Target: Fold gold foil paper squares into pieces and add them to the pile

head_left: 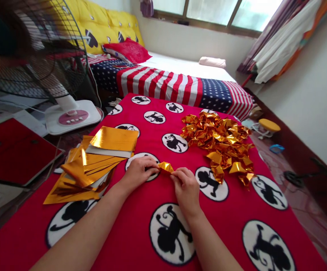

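While both hands meet over the red blanket (141, 233), a small folded piece of gold foil (165, 166) sits pinched between them, just above the cloth. It lies at the fingertips of each hand, bridging the narrow gap from one to the other. On its left end the left hand (139, 171) is closed, palm down, knuckles resting over one of the white circles printed with a black monkey figure. On its right end the right hand (186, 190) grips with thumb and forefinger, its remaining fingers curled under.

Left of the left hand, close by, a fanned stack of flat gold foil sheets (95, 162) lies partly on the blanket and partly off its edge. Beyond the right hand, farther up the blanket, sits a loose heap of folded gold pieces (222, 143), apart from the fingers.

Past the blanket's far edge runs a bed (191, 69) covered by a stars-and-stripes cloth (163, 83), with a red pillow (128, 51) and yellow cushions (101, 22) at its head. An electric fan (36, 56) stands at the left on its white base.
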### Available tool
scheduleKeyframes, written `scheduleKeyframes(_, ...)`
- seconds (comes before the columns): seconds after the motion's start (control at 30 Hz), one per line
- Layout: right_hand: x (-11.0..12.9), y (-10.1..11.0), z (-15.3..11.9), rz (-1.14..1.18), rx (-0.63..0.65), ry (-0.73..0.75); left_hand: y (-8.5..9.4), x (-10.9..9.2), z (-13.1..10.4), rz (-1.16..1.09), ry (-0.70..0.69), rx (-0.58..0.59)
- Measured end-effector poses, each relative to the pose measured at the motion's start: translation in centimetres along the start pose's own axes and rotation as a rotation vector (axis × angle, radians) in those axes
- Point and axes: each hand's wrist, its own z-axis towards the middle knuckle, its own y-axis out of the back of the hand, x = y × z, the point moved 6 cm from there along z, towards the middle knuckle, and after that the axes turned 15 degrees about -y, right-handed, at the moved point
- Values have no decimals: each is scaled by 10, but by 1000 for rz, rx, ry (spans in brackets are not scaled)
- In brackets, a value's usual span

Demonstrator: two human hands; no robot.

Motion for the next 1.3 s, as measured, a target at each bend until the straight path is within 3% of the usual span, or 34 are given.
scheduleKeyframes(0.33,6,0,3,-80,-34,-72,-2,-2,5,73,55,39)
scheduleKeyframes(0.63,5,3,-11,-98,-35,-128,-6,-19,-11,87,99,108)
scheduleKeyframes(0.93,-2,6,-9,-27,-65,-184,-10,-8,-10,115,209,22)
scheduleKeyframes(1.3,-2,4,-9,-101,-108,-213,-11,-11,-6,133,187,-5)
